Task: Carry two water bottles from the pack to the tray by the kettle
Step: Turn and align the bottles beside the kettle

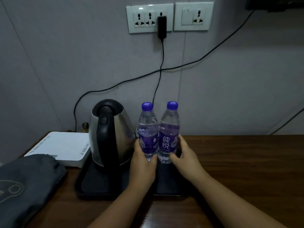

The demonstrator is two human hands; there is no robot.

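Observation:
Two clear water bottles with purple caps and purple labels stand upright side by side over the right part of the black tray (102,186). My left hand (143,163) is wrapped around the lower part of the left bottle (147,127). My right hand (185,155) grips the lower part of the right bottle (169,129). The bottles touch each other. Their bases are hidden behind my fingers, so I cannot tell whether they rest on the tray. A steel kettle (110,134) with a black handle stands on the tray's left part. The pack is out of view.
A white flat box (62,147) lies left of the kettle, and a grey folded cloth (26,183) sits at the near left. Black cables (162,63) hang down the wall from the sockets (149,18). The brown wooden table (246,162) extends to the right.

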